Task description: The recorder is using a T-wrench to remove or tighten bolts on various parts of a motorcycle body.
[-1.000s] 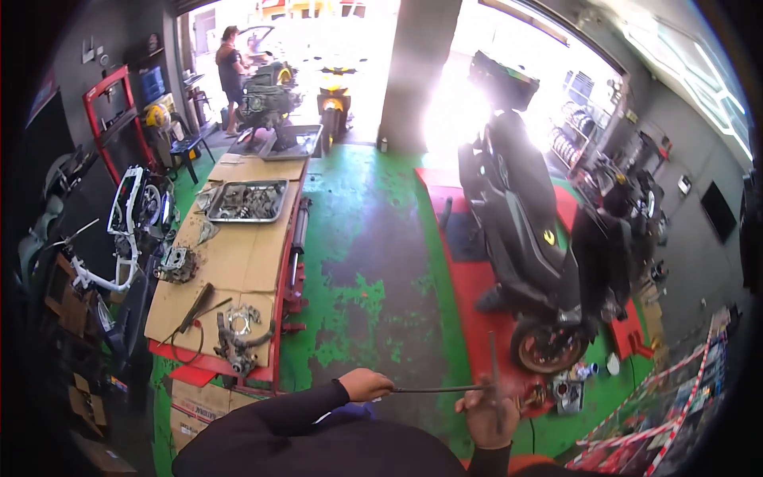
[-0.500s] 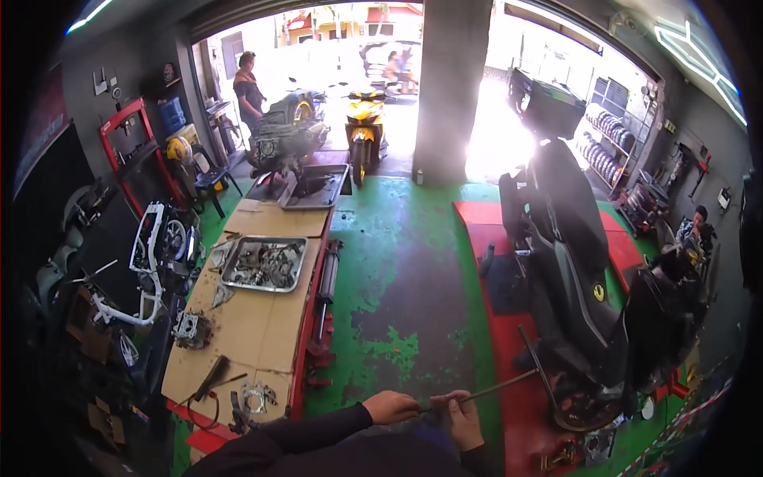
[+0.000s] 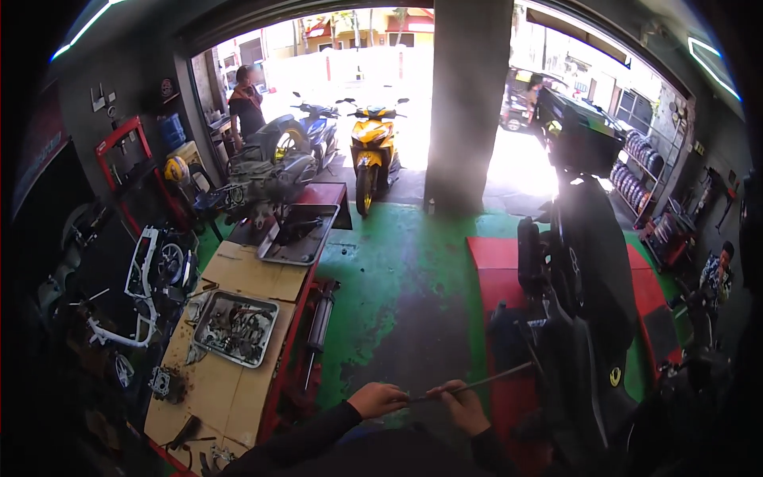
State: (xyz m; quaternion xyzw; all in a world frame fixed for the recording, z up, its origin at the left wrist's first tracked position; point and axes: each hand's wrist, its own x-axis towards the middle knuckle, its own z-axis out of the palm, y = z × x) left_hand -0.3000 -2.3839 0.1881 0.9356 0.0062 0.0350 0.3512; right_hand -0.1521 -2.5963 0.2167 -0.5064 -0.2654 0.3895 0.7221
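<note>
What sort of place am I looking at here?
Most likely a motorcycle repair shop: a black motorbike stands on a red platform, a tray holds loose metal parts, and a stripped white frame stands at the left.

The worker's left hand (image 3: 379,400) holds one end of a long, thin, grey metal rod (image 3: 501,375); the right hand (image 3: 463,405) grips it just beside, and the rod slants up past that hand to the right. Over left of the hands I see a silver rectangular metal tray (image 3: 268,337) of loose parts on a bench covered in brown cardboard (image 3: 230,389). A big black scooter (image 3: 592,262) stands to their right; well ahead, a yellow-and-black scooter (image 3: 373,143) faces us.
</note>
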